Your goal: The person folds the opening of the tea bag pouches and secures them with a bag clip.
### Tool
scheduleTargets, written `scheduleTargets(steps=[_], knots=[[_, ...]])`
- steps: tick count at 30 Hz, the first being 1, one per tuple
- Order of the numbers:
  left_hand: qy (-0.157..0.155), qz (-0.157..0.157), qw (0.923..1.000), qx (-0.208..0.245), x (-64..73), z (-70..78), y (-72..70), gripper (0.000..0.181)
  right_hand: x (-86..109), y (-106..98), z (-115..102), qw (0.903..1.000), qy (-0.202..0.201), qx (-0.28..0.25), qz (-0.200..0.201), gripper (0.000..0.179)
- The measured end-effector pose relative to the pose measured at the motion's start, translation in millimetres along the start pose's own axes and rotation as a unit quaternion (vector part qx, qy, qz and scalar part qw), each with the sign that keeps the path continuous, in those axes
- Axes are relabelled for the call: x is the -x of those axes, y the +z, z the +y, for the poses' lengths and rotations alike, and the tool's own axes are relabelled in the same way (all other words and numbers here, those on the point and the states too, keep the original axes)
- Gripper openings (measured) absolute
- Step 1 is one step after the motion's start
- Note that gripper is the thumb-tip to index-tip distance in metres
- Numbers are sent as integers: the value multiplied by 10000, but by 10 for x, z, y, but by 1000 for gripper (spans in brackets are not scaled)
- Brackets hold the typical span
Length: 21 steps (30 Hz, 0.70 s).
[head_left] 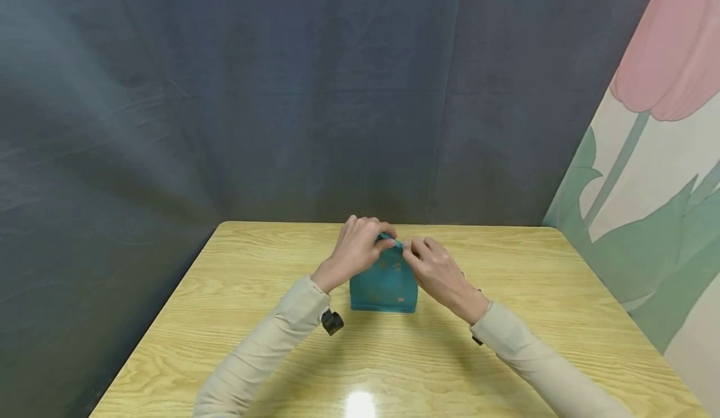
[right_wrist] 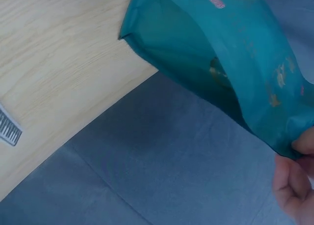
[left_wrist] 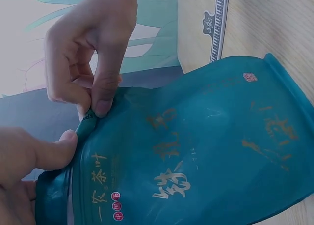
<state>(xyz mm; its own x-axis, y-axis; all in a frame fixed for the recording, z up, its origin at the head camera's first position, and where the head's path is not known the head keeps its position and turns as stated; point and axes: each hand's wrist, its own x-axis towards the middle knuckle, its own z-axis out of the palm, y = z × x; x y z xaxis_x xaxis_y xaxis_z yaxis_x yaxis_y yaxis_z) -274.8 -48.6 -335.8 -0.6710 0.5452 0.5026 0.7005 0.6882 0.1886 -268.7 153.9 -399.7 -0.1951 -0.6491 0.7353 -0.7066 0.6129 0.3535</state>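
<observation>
A teal tea pouch (head_left: pixel 384 283) with gold lettering stands upright on the wooden table, its bottom edge toward me. My left hand (head_left: pixel 357 243) grips the top edge on the left, thumb in front and fingers over the back. At the top right corner, my right hand (head_left: pixel 439 271) pinches the same edge between thumb and curled index finger. In the left wrist view, the edge strip (left_wrist: pixel 86 126) is bent and stretched between both hands. The pouch's folded side gusset (right_wrist: pixel 179 48) shows in the right wrist view, below the right fingers (right_wrist: pixel 289 181).
The light wooden table (head_left: pixel 253 293) ends at a dark blue curtain (head_left: pixel 337 93) behind and to the left. A wall painted with a tulip (head_left: pixel 664 49) stands on the right. A strip with a piano-key pattern (left_wrist: pixel 220 26) lies on the tabletop.
</observation>
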Motion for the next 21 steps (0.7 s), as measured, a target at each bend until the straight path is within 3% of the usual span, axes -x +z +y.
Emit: scheduleTargets(steps=[5, 8, 15, 21], knots=[[-76, -26, 10000, 21, 5, -10, 17, 12, -8, -23, 22, 9953, 509, -821, -36, 10], [-109, -23, 9999, 9, -2, -4, 21, 13, -26, -45, 55, 9873, 837, -1348, -3, 23], [-139, -48, 9999, 11, -26, 24, 26, 13, -43, -80, 133, 9766, 1079, -1855, 103, 20], [-133, -61, 9999, -18, -29, 41, 20, 12, -40, -101, 162, 9562, 1575, -2465, -67, 17]])
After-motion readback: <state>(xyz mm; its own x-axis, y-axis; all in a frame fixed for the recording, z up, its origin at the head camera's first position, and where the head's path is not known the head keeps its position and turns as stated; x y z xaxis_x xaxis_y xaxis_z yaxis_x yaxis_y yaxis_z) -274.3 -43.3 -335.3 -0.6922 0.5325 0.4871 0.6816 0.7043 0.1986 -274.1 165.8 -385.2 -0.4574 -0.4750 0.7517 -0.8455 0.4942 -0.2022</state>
